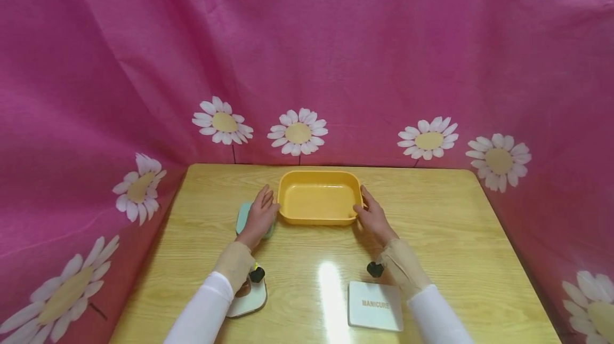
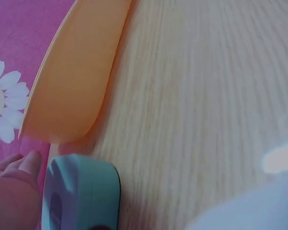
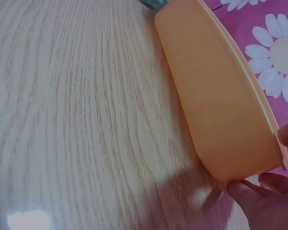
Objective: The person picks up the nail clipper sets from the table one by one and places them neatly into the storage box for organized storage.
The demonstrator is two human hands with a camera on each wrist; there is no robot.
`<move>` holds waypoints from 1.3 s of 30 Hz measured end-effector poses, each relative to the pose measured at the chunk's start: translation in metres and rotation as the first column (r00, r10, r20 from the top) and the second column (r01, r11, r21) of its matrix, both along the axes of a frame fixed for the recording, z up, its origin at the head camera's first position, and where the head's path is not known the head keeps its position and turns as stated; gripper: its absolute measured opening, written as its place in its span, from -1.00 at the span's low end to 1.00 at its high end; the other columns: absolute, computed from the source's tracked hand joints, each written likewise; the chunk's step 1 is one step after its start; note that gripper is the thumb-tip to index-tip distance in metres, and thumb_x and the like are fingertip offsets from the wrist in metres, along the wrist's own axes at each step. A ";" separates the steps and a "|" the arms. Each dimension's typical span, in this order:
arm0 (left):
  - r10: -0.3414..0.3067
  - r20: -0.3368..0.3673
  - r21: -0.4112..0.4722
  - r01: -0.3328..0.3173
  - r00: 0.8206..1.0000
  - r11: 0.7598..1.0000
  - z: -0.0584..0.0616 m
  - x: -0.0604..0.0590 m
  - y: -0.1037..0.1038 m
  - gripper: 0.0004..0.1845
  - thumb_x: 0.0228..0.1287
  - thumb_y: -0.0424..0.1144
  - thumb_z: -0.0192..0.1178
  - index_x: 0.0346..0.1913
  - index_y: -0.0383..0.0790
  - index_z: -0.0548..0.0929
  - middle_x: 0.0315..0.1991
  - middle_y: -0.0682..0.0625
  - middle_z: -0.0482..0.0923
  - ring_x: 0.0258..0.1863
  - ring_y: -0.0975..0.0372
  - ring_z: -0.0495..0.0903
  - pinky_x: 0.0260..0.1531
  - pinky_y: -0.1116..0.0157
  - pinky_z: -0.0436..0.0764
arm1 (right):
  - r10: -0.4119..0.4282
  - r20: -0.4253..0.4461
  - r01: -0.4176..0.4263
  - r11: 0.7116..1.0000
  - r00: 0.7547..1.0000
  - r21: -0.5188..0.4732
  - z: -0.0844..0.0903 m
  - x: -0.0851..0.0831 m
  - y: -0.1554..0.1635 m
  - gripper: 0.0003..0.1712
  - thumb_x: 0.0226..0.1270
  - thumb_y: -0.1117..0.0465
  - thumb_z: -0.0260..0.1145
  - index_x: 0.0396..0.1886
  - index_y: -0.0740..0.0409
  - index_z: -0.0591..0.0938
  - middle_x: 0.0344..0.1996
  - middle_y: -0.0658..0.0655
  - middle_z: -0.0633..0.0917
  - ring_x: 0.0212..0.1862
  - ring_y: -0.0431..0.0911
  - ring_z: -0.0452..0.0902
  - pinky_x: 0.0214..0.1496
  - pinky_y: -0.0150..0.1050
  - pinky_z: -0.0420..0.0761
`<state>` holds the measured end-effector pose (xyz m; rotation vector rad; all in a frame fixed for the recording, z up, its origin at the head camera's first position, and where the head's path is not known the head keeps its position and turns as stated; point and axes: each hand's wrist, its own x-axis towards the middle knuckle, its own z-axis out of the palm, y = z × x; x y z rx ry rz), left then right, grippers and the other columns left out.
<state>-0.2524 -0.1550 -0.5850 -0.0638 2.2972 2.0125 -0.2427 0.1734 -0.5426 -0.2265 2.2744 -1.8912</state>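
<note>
An empty orange tray (image 1: 318, 215) stands in the middle of a wooden table (image 1: 431, 237). My left hand (image 1: 263, 209) lies with straight fingers against the tray's left end, over a small teal object (image 1: 242, 218). In the left wrist view, that teal object (image 2: 81, 196) sits beside my left hand (image 2: 14, 177) and just before the tray's corner (image 2: 72, 81). My right hand (image 1: 370, 212) rests against the tray's right end with its fingers extended along the wall. The right wrist view shows my right hand's fingertips (image 3: 264, 196) touching the corner of the tray (image 3: 216, 96).
A flat white box (image 1: 376, 305) marked MANICURE lies near the front edge on the right. A white rounded object (image 1: 248, 300) lies under my left forearm. Pink daisy-print cloth (image 1: 307, 66) hangs behind and beside the table.
</note>
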 end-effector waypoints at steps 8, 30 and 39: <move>-0.084 -0.025 -0.025 0.083 0.996 0.996 0.003 0.005 -0.022 -0.17 0.55 -0.20 0.21 0.70 -0.14 0.02 0.68 -0.23 0.01 0.66 -0.03 0.02 0.60 0.06 0.12 | -0.083 0.082 0.075 0.993 0.993 0.091 -0.056 -0.026 0.005 -0.17 0.60 0.37 0.01 0.72 0.22 -0.11 0.66 0.39 0.04 0.55 0.30 0.22 0.34 -0.20 0.50; -0.421 0.033 -0.720 0.314 0.907 0.619 0.014 0.010 -0.096 0.25 -0.01 0.11 0.62 0.66 -0.27 0.15 0.62 -0.38 0.08 0.62 -0.31 -0.09 0.52 -0.34 0.04 | -0.139 0.148 0.137 0.990 0.979 0.022 -0.054 -0.008 -0.004 -0.10 0.60 0.36 0.10 0.75 -0.10 -0.07 0.66 0.31 0.11 0.50 0.27 0.32 0.43 -0.11 0.45; -0.440 0.043 -0.726 0.330 0.897 0.603 0.008 0.011 -0.105 0.22 -0.03 0.04 0.66 0.60 -0.40 0.21 0.55 -0.38 0.19 0.53 -0.26 0.19 0.49 -0.23 0.24 | -0.093 0.114 0.091 0.996 0.989 0.020 -0.046 -0.009 -0.004 -0.18 0.65 0.34 0.07 0.73 0.14 -0.08 0.70 0.26 -0.03 0.55 0.30 0.22 0.48 -0.05 0.35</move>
